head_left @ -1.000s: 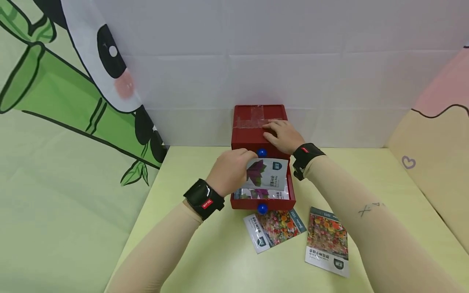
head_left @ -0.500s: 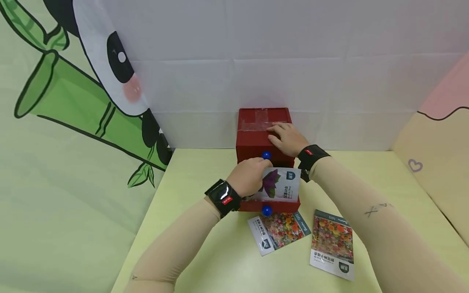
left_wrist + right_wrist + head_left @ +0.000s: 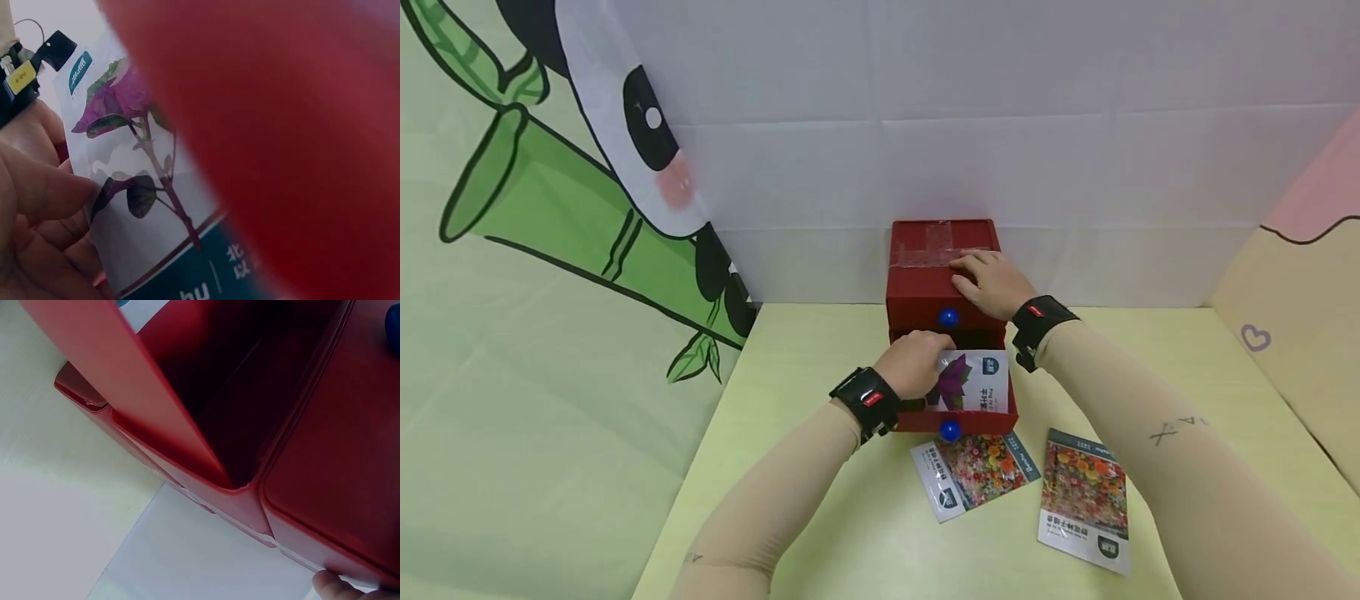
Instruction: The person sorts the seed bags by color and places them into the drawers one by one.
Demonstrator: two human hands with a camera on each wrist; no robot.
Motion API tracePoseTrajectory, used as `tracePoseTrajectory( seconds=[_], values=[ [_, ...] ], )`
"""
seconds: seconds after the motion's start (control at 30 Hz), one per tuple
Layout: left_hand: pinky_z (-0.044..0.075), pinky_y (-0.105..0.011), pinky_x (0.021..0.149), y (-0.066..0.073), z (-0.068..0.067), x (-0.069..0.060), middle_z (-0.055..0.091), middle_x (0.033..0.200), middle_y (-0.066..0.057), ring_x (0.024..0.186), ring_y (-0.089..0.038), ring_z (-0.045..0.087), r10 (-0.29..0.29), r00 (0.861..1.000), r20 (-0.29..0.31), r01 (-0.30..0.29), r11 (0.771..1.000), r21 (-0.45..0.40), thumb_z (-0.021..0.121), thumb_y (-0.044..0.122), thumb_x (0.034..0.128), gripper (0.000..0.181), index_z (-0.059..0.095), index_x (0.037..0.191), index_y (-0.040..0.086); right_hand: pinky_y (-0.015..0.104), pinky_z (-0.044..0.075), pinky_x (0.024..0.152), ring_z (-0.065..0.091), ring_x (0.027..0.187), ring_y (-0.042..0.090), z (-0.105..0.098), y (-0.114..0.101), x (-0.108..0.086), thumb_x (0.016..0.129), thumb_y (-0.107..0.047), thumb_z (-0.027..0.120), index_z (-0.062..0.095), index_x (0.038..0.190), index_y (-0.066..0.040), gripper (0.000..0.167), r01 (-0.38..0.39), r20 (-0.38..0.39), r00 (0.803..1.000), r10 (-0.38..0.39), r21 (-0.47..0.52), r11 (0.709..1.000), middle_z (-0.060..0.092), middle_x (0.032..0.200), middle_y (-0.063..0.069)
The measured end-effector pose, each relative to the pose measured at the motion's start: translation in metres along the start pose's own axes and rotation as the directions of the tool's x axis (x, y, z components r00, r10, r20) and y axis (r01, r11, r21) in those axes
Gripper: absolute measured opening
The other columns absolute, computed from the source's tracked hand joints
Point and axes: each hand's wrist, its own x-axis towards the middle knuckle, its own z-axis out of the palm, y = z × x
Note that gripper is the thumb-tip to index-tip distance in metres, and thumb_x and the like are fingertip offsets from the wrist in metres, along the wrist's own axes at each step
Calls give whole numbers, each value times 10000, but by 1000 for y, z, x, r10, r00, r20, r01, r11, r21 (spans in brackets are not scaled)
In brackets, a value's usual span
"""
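My left hand (image 3: pixel 913 364) pinches a seed packet (image 3: pixel 977 379) by its left edge, inside the pulled-out lower drawer (image 3: pixel 917 422) of a small red box. Purple leaves and white foil show on the packet. In the left wrist view the thumb (image 3: pixel 65 190) presses on the packet's face (image 3: pixel 147 206), with a blurred red surface covering the right side. My right hand (image 3: pixel 992 285) rests on the taped top of the red drawer box (image 3: pixel 913 283). Its fingertips (image 3: pixel 331 587) touch the box's edge in the right wrist view. Anything beneath the packet is hidden.
Two flower-picture seed packets lie on the pale table: one packet (image 3: pixel 981 471) partly under the drawer front, another packet (image 3: pixel 1084 500) to the right. Blue knobs (image 3: pixel 949 317) mark both drawers; the upper one is closed. A white cloth wall (image 3: pixel 1075 167) stands behind the box.
My left hand has moved right and slightly toward me with the packet, which now sits lower, behind the drawer's front. The right hand stays on the box. The head view has shifted a little.
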Motion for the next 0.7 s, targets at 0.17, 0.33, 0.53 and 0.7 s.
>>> tracePoseTrajectory(
  seconds=[0.17,0.33,0.53,0.7],
  values=[
    [517,-319,887,-5,3,1,677,1065,-47,889,-163,608,-33,999,28,35,999,-42,647,90,910,286,660,1196,84,504,187,1146,288,1384,334,-1,-3,-2,998,-368,459,500,1399,-151,458,7,-6,1000,-7,-7,1000,379,1498,109],
    [509,-321,904,-6,6,2,678,1079,-51,908,-167,614,-31,998,48,34,998,-60,642,74,910,288,662,1197,85,510,204,1139,289,1383,332,-1,-4,-3,993,-367,465,498,1404,-157,462,1,-12,1000,-1,-1,1000,381,1497,104],
    [501,-326,922,-3,10,8,670,1111,-70,976,-192,623,-12,999,51,13,1000,-19,624,113,928,297,653,1221,68,521,212,1134,272,1388,336,-3,0,0,1002,-356,454,488,1413,-150,461,4,-1,1000,-4,15,1000,373,1501,114],
    [500,-336,924,-4,16,13,647,1146,-86,1028,-210,616,8,999,48,-13,994,106,611,228,941,387,614,1286,54,516,205,1138,264,1393,338,-4,6,4,1007,-362,446,488,1413,-149,461,18,9,1000,-18,12,1000,370,1502,116]
  ],
)
